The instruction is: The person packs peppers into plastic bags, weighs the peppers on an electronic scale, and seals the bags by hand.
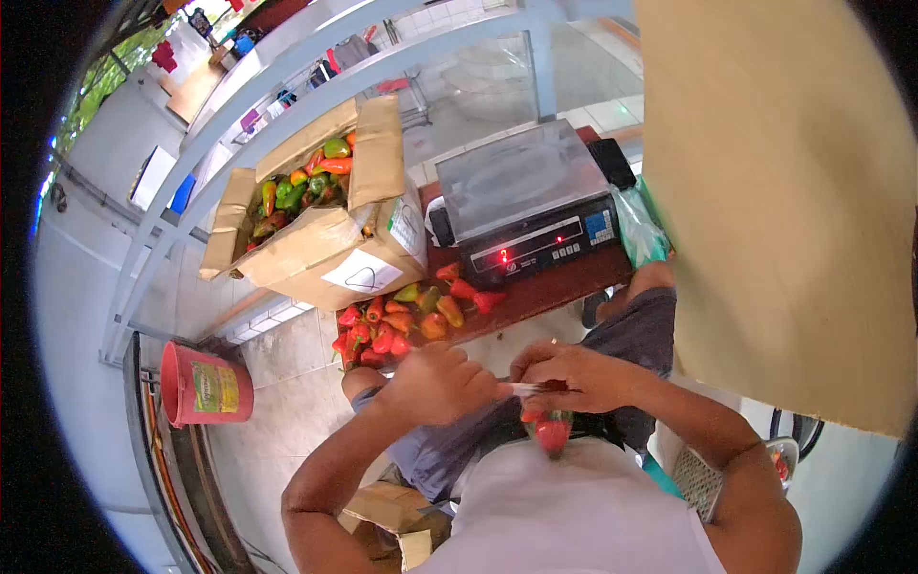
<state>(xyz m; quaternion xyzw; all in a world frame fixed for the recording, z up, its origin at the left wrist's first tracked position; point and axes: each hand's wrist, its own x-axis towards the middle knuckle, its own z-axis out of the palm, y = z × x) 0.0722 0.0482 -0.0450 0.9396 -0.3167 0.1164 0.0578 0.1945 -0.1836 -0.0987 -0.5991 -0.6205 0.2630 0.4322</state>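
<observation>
Red peppers (384, 338): loose on the table (545, 298), beside the cardboard box (304, 260).
Bagged peppers (552, 435): at lap level, below the left hand (566, 371).
Right hand (435, 385): pinching a pale strip (524, 389).
Left hand: curled at its dark end; impossible to tell whether pinching.
Strip: best kept taut, wrists steady.

We're wearing a plain pale top (564, 507), near-white with a faint lilac cast, plus loose dark grey-blue shorts (430, 445) that are creasing over the thighs and stopping near the knees (653, 277), and we're showing bare forearms (349, 450), sleeves not visible.
</observation>
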